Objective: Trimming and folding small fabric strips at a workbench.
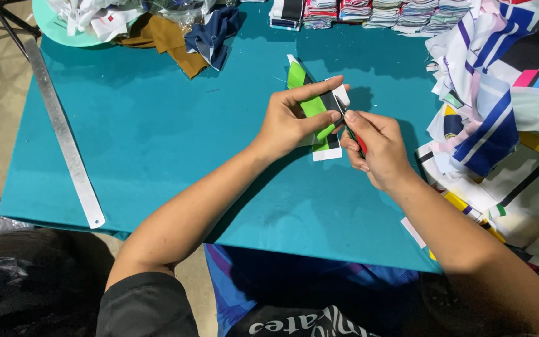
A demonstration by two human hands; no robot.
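Observation:
My left hand (291,118) holds a narrow strip of cloth (312,105) striped green, black and white, pinched between thumb and fingers above the teal table (157,137). The strip's far end points away from me and its near white end hangs below my thumb. My right hand (375,146) is closed on a small cutting tool with a red and green handle (355,138), whose tip touches the strip's right edge near a small white tab.
A long metal ruler (63,134) lies along the table's left edge. A big heap of printed cloth pieces (506,118) fills the right side. Folded stacks (375,12) line the far edge, with brown and navy cloth (188,37) and a mint tray at back left.

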